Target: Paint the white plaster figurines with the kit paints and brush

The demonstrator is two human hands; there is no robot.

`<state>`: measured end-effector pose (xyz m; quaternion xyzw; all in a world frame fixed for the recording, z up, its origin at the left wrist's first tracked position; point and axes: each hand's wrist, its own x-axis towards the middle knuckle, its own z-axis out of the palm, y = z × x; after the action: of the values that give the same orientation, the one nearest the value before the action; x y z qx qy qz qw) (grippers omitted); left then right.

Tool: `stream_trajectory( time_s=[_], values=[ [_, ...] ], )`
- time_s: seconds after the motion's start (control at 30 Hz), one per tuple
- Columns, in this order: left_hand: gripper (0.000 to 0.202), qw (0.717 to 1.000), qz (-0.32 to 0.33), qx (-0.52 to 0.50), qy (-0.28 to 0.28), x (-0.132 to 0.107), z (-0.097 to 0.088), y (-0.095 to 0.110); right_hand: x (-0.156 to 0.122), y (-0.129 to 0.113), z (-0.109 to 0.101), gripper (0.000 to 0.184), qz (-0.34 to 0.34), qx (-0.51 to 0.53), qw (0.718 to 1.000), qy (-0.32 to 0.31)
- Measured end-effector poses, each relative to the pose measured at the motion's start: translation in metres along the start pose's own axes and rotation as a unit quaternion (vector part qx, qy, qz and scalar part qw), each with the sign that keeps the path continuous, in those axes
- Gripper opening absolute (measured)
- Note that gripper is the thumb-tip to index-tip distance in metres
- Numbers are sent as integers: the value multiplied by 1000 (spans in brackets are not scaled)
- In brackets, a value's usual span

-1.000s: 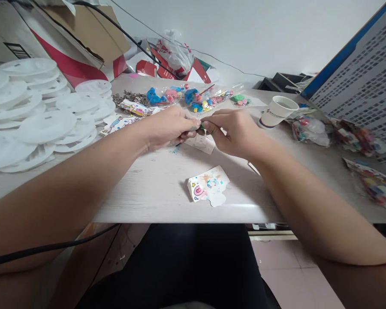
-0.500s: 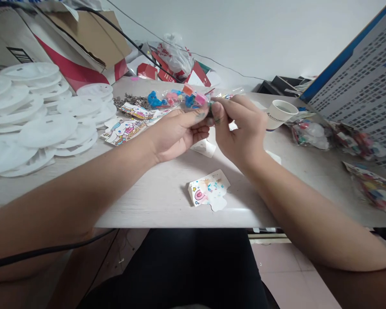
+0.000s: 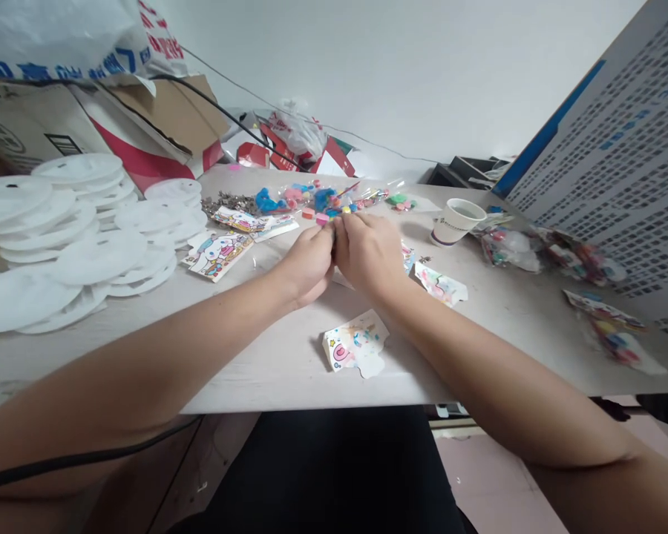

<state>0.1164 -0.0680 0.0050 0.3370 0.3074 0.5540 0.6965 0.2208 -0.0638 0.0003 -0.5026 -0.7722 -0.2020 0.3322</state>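
My left hand (image 3: 310,265) and my right hand (image 3: 369,248) are pressed together over the middle of the table. Fingers of both are closed around something small, which they hide. Just beyond the fingertips show a pink block (image 3: 321,219) and an orange-red block (image 3: 308,213); whether these are held or lie on the table I cannot tell. Behind the hands lie clear bags with blue figures (image 3: 267,200) and other colourful small pieces. A printed card (image 3: 356,345) with a heart and star lies nearer the table edge, below my hands.
Stacks of white plastic discs (image 3: 103,256) stand at the left. Printed cards (image 3: 217,252) lie beside a heap of small metal parts (image 3: 231,202). To the right are a paper cup (image 3: 457,222), another card (image 3: 439,284), filled bags (image 3: 509,248) and a tall printed panel (image 3: 606,163).
Both hands have come lower and closer together, from a raised pinch to pressed against each other. The pink and orange blocks have shifted down with them. The view has tilted a little.
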Motion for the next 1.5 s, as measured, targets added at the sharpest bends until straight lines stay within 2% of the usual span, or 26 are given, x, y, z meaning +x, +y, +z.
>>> stream_trajectory(
  time_s=[0.27,0.43,0.63,0.73,0.87,0.97,1.03,1.1,1.23,1.37,1.5],
  values=[
    [15,1000,0,13,-10,6,-8,-10,-1,-9,2,36,89,19,995,-28],
    [20,1000,10,15,-11,8,-7,-10,1,-7,-1,37,94,73,993,2],
    [31,990,68,94,-81,7,-16,-10,-1,-3,-18,38,97,167,981,12],
    [31,982,82,136,-98,8,-21,-10,-1,0,-26,44,129,246,960,16],
    [30,978,69,160,-115,9,-24,-6,2,6,-28,55,193,359,913,3],
    [32,974,67,174,-125,8,-24,-4,2,8,-25,55,206,398,894,-4],
    [34,971,77,182,-133,7,-22,-3,2,10,-25,54,200,391,898,-6],
    [34,965,88,205,-139,6,-21,-1,3,12,-28,52,184,356,916,-3],
    [30,935,116,297,-157,0,-20,1,9,19,-42,43,118,303,946,0],
    [27,900,148,357,-199,-9,-17,0,12,25,-60,25,46,283,957,-46],
    [22,889,154,382,-202,-13,-14,0,9,25,-69,18,-1,215,974,-70]
  ],
)
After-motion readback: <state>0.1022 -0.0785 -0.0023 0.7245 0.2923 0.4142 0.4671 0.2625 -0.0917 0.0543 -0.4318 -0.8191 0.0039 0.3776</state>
